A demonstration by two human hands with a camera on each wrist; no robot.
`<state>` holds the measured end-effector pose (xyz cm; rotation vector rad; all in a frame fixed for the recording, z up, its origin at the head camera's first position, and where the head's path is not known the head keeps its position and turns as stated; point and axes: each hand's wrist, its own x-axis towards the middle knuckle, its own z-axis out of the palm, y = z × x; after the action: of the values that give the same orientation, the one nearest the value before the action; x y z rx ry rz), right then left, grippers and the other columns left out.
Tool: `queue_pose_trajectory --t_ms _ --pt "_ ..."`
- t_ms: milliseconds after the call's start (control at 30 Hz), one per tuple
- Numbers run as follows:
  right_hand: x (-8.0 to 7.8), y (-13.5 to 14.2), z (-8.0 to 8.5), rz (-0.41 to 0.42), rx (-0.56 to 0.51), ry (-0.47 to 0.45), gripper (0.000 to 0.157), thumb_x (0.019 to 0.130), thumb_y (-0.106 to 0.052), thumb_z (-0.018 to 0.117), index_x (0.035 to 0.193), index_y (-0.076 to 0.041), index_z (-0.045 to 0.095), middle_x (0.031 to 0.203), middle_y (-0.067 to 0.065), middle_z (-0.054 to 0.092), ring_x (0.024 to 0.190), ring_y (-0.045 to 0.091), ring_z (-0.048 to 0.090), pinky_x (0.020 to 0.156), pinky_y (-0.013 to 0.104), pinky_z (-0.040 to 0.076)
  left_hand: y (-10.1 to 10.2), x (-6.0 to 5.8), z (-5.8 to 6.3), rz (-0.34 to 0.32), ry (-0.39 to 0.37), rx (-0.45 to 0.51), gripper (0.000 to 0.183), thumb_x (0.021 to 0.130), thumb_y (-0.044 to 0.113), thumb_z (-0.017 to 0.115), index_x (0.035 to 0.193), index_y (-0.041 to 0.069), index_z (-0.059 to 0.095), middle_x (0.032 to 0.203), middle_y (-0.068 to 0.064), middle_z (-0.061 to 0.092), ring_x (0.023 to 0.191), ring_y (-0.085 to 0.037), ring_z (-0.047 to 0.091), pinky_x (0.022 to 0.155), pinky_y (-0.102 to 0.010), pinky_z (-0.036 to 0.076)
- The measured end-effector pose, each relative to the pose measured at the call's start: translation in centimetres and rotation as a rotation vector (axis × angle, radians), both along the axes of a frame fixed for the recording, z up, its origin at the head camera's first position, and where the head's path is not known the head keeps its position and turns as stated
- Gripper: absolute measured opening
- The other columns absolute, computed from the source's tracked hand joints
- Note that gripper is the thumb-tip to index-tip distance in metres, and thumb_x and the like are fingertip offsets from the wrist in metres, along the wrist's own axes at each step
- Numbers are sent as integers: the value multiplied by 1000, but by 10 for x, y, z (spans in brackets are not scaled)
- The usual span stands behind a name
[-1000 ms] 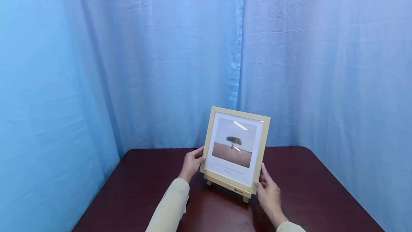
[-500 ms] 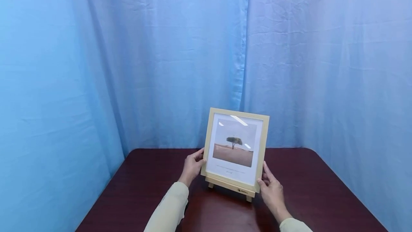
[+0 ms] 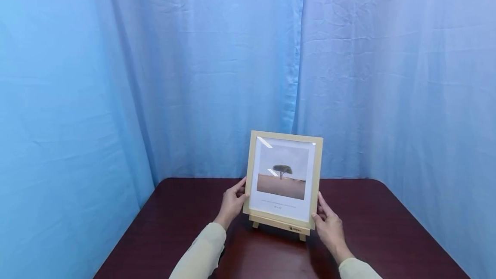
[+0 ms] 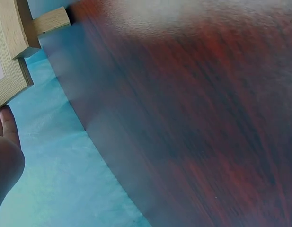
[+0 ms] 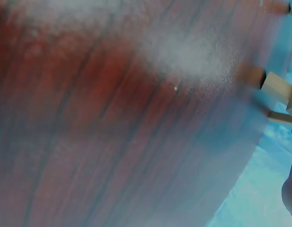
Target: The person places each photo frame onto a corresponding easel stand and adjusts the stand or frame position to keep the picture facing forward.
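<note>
A light wood picture frame (image 3: 284,175), showing a lone tree in a pale landscape, leans on a small wooden tabletop easel (image 3: 279,224) on the dark red table. My left hand (image 3: 231,203) holds the frame's left side, thumb at the front edge and fingers reaching behind. Lower down, on the right side, my right hand (image 3: 329,228) grips the frame's edge in the same way. The left wrist view catches the frame's corner (image 4: 17,78) beside an easel foot (image 4: 52,21). Only easel feet (image 5: 277,87) and part of my hand (image 5: 291,194) appear in the right wrist view.
The glossy dark red table (image 3: 186,210) has rounded far corners. Blue curtains (image 3: 217,76) hang behind it and along both sides. Light reflects off the frame's glass and the tabletop.
The frame and easel have turned slightly, and the frame's top edge now slopes less in the head view. Both hands have kept their hold, moving with it. The head view has shifted a little left.
</note>
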<state>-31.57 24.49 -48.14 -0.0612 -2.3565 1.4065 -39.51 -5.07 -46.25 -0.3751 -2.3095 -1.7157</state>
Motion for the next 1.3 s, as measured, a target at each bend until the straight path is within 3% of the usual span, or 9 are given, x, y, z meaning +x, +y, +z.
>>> queue_pose_trajectory --t_ms 867,1033,1300 --pt "-14 2 1 82 -17 37 68 94 5 60 155 -14 35 119 27 64 97 29 65 75 25 54 -12 22 -4 32 49 -2 58 93 -3 65 146 11 51 106 -11 68 88 -18 61 75 -29 54" --pt "-17 0 1 82 -13 35 68 94 5 60 154 -15 36 118 25 65 98 28 65 76 24 54 -15 27 -4 44 28 7 59 93 -2 65 147 14 50 106 -9 68 87 -17 60 74 -28 54" --pt "-18 -1 1 90 -9 6 67 96 3 59 155 -18 34 123 25 63 104 30 63 78 24 53 -18 34 -5 41 59 5 59 92 -3 66 147 14 51 101 -9 68 84 -17 60 69 -26 53"
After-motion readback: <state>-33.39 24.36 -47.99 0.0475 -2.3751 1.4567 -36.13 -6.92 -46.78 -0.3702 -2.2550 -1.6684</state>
